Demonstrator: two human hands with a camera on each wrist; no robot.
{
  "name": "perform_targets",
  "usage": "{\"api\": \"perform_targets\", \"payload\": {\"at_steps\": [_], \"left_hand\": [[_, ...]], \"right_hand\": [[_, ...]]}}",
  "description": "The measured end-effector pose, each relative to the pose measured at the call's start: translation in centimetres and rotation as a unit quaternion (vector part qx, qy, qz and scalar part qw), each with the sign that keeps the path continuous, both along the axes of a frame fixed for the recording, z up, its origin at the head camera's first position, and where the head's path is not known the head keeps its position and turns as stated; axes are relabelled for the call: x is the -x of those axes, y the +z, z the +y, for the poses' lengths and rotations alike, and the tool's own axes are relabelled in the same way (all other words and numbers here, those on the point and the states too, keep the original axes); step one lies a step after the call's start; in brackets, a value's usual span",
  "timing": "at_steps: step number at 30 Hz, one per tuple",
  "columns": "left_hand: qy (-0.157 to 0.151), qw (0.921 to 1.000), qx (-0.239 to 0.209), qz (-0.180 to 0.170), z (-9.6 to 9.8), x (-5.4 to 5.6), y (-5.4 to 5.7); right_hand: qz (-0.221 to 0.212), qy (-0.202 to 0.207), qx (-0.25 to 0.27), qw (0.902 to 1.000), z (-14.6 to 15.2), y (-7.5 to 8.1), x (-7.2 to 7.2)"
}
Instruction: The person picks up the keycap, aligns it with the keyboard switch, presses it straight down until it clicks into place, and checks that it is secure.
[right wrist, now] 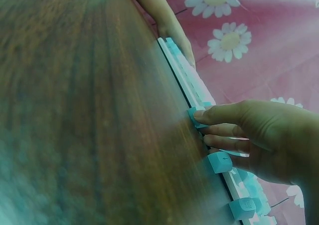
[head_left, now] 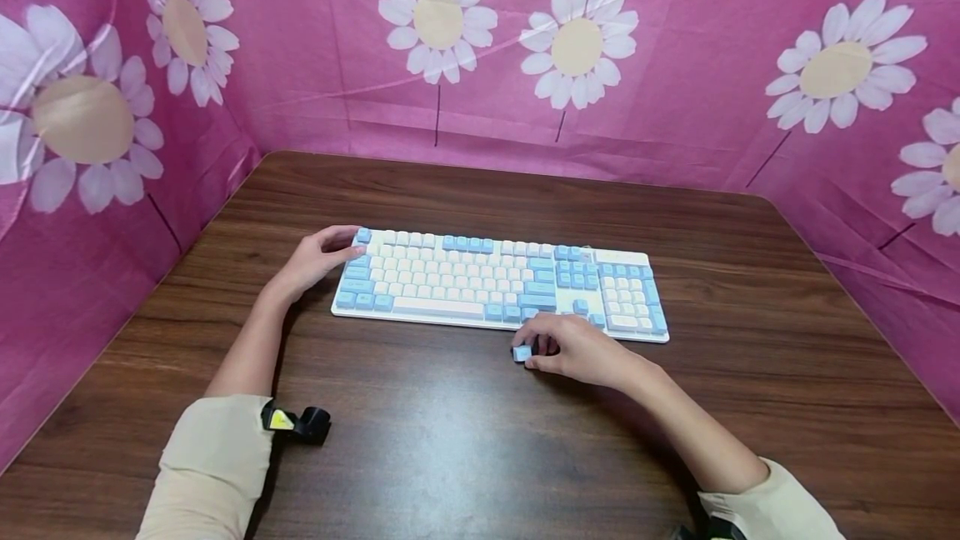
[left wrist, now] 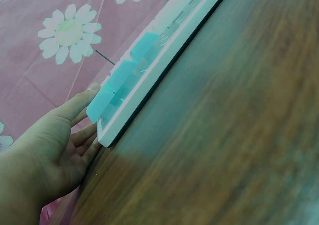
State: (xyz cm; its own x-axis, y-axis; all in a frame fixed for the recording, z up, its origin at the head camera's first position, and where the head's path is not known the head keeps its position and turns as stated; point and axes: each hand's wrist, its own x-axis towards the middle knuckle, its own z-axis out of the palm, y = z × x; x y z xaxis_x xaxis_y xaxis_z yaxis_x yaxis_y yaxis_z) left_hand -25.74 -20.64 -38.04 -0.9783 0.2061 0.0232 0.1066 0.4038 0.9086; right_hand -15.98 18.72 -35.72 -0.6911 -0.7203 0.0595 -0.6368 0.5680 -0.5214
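While the right hand (head_left: 577, 348) is pinching a blue cap (head_left: 522, 353) between thumb and fingers, this cap is showing just beside the near edge of the keyboard (head_left: 450, 280); whether it is also touching the table (head_left: 390, 382), I cannot tell. The cap is looking like hard plastic, so I am judging it very light and stiff, not easily broken, but its smooth sides may be slipping if the fingers are pressing only on a corner. For this reason, two opposite sides are offering the best hold, with its top free. The keyboard is lying flat on the table, and I am supposing it much heavier than the cap, and stiff. The left hand (head_left: 311, 262) is gripping its left end, with the thumb resting over the edge keys (head_left: 358, 272). Such an end is giving a good hold, because it is probably not bending there. The two hands are working well apart. Behind the table, a pink cloth (head_left: 510, 127) with white flowers (head_left: 438, 19) is hanging.
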Motion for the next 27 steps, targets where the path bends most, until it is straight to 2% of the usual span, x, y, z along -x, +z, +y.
{"api": "perform_targets", "payload": {"at_steps": [4, 11, 13, 20, 27], "left_hand": [[0.000, 1.0000, -0.007, -0.003, 0.1, -0.1, 0.2], [-0.005, 0.9997, -0.013, -0.018, 0.7, -1.1, 1.9], [-0.005, 0.9998, -0.007, -0.018, 0.7, -1.0, 1.7], [-0.002, 0.9999, 0.008, -0.006, -0.1, 0.1, 0.0], [-0.001, 1.0000, 0.004, -0.003, -0.1, 0.1, -0.2]], "right_hand": [[0.008, 0.000, -0.002, 1.0000, 0.0, -0.1, 0.1], [0.009, 0.000, -0.005, 0.9999, -0.1, 0.0, 0.0], [0.010, -0.002, -0.007, 0.9999, -0.1, 0.0, 0.0], [0.011, -0.003, -0.011, 0.9999, -0.1, 0.1, 0.1], [0.018, -0.010, -0.016, 0.9997, 0.0, 0.6, 0.0]]}}
